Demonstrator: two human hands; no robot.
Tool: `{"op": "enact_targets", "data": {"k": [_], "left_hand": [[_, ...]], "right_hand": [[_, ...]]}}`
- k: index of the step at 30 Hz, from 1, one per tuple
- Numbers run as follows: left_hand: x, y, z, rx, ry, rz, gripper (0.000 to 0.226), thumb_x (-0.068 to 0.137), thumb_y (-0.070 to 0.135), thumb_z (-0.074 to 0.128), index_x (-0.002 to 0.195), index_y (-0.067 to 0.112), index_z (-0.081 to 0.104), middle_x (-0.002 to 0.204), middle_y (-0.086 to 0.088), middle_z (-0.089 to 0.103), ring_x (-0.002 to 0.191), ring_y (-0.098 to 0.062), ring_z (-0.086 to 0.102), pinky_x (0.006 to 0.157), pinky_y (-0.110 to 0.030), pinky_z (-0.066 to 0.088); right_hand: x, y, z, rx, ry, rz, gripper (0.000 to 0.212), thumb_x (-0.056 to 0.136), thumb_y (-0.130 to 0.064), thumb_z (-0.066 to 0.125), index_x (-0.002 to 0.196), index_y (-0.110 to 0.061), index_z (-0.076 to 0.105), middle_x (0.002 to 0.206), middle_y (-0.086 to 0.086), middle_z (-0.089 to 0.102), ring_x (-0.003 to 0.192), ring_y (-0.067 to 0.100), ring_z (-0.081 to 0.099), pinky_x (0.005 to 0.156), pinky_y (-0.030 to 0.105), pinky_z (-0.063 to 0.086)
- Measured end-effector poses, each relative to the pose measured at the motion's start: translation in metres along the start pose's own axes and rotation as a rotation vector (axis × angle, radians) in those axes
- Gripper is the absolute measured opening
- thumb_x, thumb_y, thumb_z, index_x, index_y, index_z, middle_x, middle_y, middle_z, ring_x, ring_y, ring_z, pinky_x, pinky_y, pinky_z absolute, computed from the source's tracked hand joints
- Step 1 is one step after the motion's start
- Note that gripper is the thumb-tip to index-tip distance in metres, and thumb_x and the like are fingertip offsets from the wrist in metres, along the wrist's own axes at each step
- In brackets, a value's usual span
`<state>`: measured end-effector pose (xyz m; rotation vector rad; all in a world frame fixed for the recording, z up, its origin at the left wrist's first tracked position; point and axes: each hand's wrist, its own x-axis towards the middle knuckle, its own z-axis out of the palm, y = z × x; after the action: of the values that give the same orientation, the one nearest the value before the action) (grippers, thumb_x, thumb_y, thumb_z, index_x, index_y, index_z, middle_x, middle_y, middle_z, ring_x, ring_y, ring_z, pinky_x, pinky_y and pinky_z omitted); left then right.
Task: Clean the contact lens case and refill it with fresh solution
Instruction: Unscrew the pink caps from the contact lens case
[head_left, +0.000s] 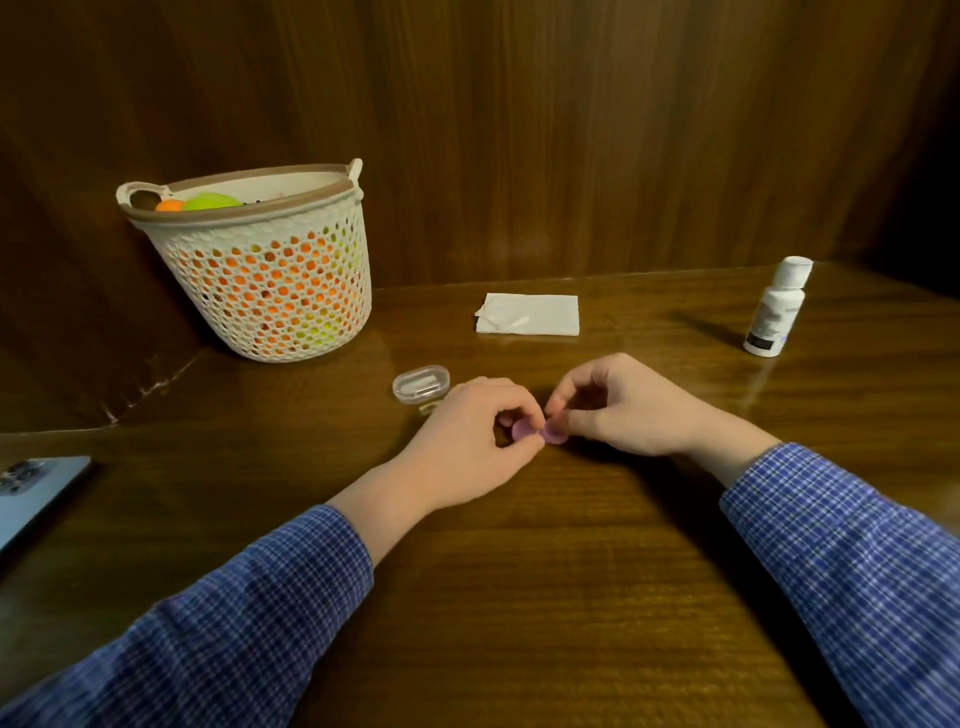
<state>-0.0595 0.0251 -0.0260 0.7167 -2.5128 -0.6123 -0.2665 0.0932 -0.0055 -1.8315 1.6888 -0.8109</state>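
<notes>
Head view: pink lens case (537, 432) pinched between left hand (467, 447) and right hand (623, 410); both grip it.

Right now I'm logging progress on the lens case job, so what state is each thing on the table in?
Pink lens case: on the table, pinched by both hands.
Left hand: grips the case's left half.
Right hand: pinches its right half.
Solution bottle: upright, capped, untouched.
Tissue: folded, lying flat.
Clear box: lid closed.
Basket: upright, holding coloured balls.
Phone: face down.
</notes>
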Motion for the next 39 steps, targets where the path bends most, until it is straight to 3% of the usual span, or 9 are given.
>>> {"op": "enact_targets", "data": {"k": [6, 9, 15, 20, 27, 34, 39], "left_hand": [[-0.001, -0.008, -0.004, -0.015, -0.013, -0.018, 0.016, 0.089, 0.039, 0.072, 0.105, 0.04, 0.072, 0.101, 0.024, 0.069, 0.1, 0.004, 0.059, 0.085, -0.023, 0.05], [-0.002, -0.008, -0.005, -0.039, -0.033, 0.013, 0.019, 0.089, 0.032, 0.074, 0.107, 0.037, 0.074, 0.102, 0.022, 0.069, 0.101, 0.004, 0.062, 0.083, -0.014, 0.052], [-0.002, -0.008, -0.012, -0.064, -0.06, -0.003, 0.021, 0.089, 0.028, 0.075, 0.106, 0.041, 0.076, 0.103, 0.021, 0.072, 0.101, 0.006, 0.064, 0.087, -0.011, 0.053], [0.0, -0.01, -0.017, -0.073, -0.078, -0.016, 0.021, 0.087, 0.027, 0.078, 0.104, 0.039, 0.078, 0.101, 0.027, 0.072, 0.102, 0.013, 0.063, 0.087, 0.001, 0.045], [-0.001, -0.008, -0.02, -0.068, -0.101, 0.0, 0.022, 0.088, 0.024, 0.077, 0.107, 0.035, 0.079, 0.096, 0.033, 0.067, 0.106, 0.017, 0.06, 0.088, 0.004, 0.039], [-0.001, -0.007, -0.019, -0.086, -0.1, -0.018, 0.021, 0.087, 0.023, 0.078, 0.105, 0.034, 0.08, 0.104, 0.024, 0.072, 0.103, 0.012, 0.063, 0.09, -0.004, 0.047], [-0.003, -0.007, -0.016, -0.092, -0.074, -0.016, 0.021, 0.087, 0.024, 0.079, 0.105, 0.035, 0.079, 0.104, 0.022, 0.073, 0.102, 0.01, 0.064, 0.089, -0.007, 0.05]], "right_hand": [[-0.005, 0.007, 0.001, -0.141, -0.002, -0.052, 0.025, 0.08, -0.059, 0.075, 0.089, -0.036, 0.076, 0.086, -0.013, 0.074, 0.082, 0.0, 0.067, 0.071, 0.021, 0.057], [-0.006, 0.01, 0.006, -0.141, 0.021, -0.084, 0.025, 0.078, -0.059, 0.076, 0.088, -0.037, 0.075, 0.083, -0.015, 0.073, 0.078, 0.002, 0.067, 0.065, 0.02, 0.057], [-0.002, 0.009, 0.012, -0.187, 0.045, -0.131, 0.026, 0.079, -0.059, 0.075, 0.088, -0.035, 0.076, 0.078, -0.014, 0.071, 0.076, 0.0, 0.065, 0.059, 0.015, 0.051], [-0.003, 0.007, 0.015, -0.203, 0.034, -0.183, 0.023, 0.082, -0.052, 0.076, 0.09, -0.031, 0.076, 0.081, -0.013, 0.071, 0.081, -0.002, 0.064, 0.062, 0.012, 0.051], [-0.004, 0.004, 0.011, -0.184, -0.029, -0.238, 0.021, 0.084, -0.045, 0.076, 0.095, -0.028, 0.077, 0.089, -0.015, 0.071, 0.082, 0.003, 0.065, 0.065, 0.015, 0.052], [-0.004, 0.006, 0.01, -0.183, -0.037, -0.225, 0.022, 0.084, -0.047, 0.075, 0.099, -0.031, 0.077, 0.09, -0.017, 0.069, 0.083, 0.001, 0.065, 0.067, 0.015, 0.054], [-0.009, 0.008, 0.012, -0.148, 0.057, -0.223, 0.032, 0.081, -0.05, 0.077, 0.106, -0.03, 0.074, 0.093, -0.015, 0.068, 0.087, 0.0, 0.064, 0.068, 0.015, 0.055]]}}
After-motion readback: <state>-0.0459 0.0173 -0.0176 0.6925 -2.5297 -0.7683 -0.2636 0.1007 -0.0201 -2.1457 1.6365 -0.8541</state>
